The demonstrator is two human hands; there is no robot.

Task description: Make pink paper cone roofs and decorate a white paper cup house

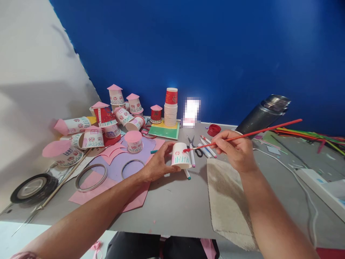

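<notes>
My left hand [160,162] grips a white paper cup [181,154] turned upside down, its rim facing down and toward me. Red dabs and green grass-like strokes mark the cup's side. In my right hand [234,149] is a red-handled paintbrush [258,128], pinched between thumb and fingers. Its red-painted bristles touch the cup's side near the red marks. Markers [207,148] and black-handled scissors [198,150] lie just behind the cup. A small red paint pot [214,129] stands beyond my right hand.
Decorated paper cups with pink paper roofs [115,94] crowd the back left. A cup stack [170,113] stands on a green and yellow board [163,133]. Tape rolls [33,189] and pink paper [134,205] lie left. A cloth [225,201], black flask [258,117] and white cable [296,172] are right.
</notes>
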